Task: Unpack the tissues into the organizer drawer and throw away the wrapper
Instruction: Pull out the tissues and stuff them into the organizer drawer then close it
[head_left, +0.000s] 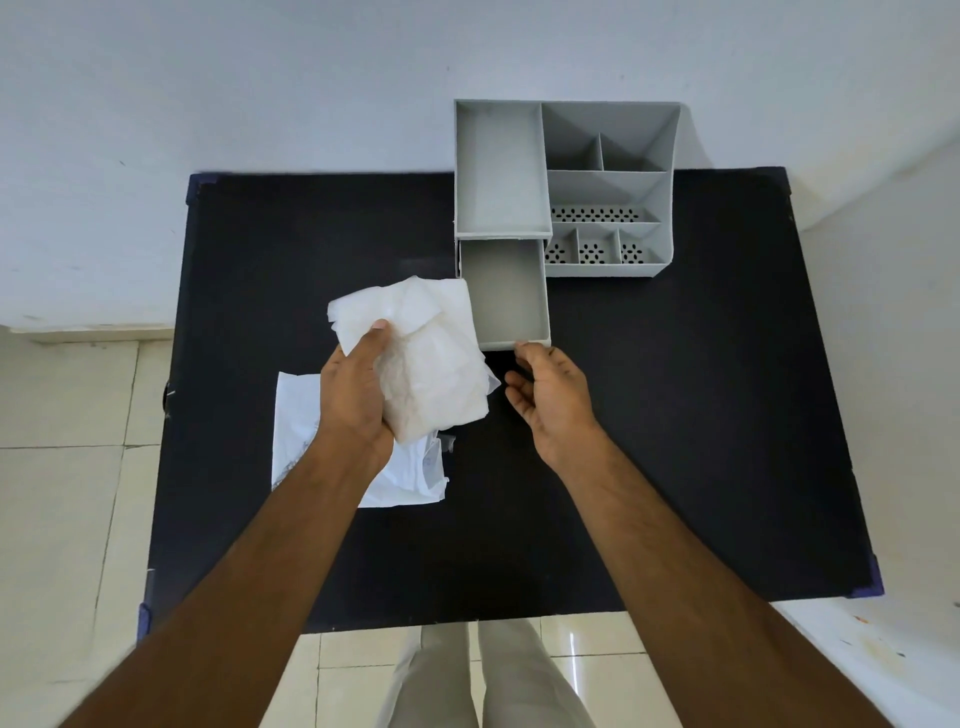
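My left hand (358, 395) grips a stack of white tissues (426, 338), held above the black table just left of the drawer. The grey drawer (506, 296) stands pulled out of the grey organizer (566, 187), and nothing lies inside it. My right hand (550, 395) hovers at the drawer's front edge, fingers apart, with the fingertips near or touching the front lip. The white plastic wrapper (306, 441) lies flat on the table under my left forearm, partly hidden by it.
The organizer stands at the back of the black table (701, 415), against a white wall, with several open compartments. Pale floor tiles surround the table. A person's legs in light trousers (493, 680) show below the near table edge.
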